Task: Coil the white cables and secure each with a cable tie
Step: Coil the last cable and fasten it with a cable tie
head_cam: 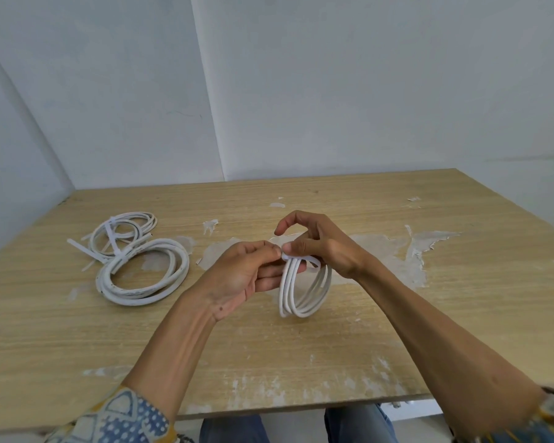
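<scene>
**Item under work.** A thin white cable coil (pixel 303 289) of several turns stands upright over the middle of the counter (pixel 301 362), held at its top between both hands. Whether its lowest turn touches the counter cannot be told. A white cable tie (pixel 296 258) crosses the top of the bundle.

**Grips.** The left hand (pixel 247 273) has thumb and forefinger pressed together on the cable tie at the top of the bundle, and its lower fingers reach into the loop. The right hand (pixel 317 247) pinches the same tie from the other side with its forefinger arched clear above. The tie's tail appears to run off beneath the right hand, and its end is hidden.

**Handling, as judged.**
- The cable looks light, smooth and springy.
- The turns will likely fan apart if the top is released before the tie is locked.
- The sound place to hold is the gathered top, right beside the tie.
- The tie is narrow and likely slippery, so it calls for fingertip work.

**Surroundings.** Well apart, on the counter's left, lie a larger thick coil (pixel 131 297) and beyond it a smaller thin coil (pixel 147 219). The two touch or overlap, and each is already banded with a tie. The counter surface is wood-grain, scuffed with pale patches.
</scene>
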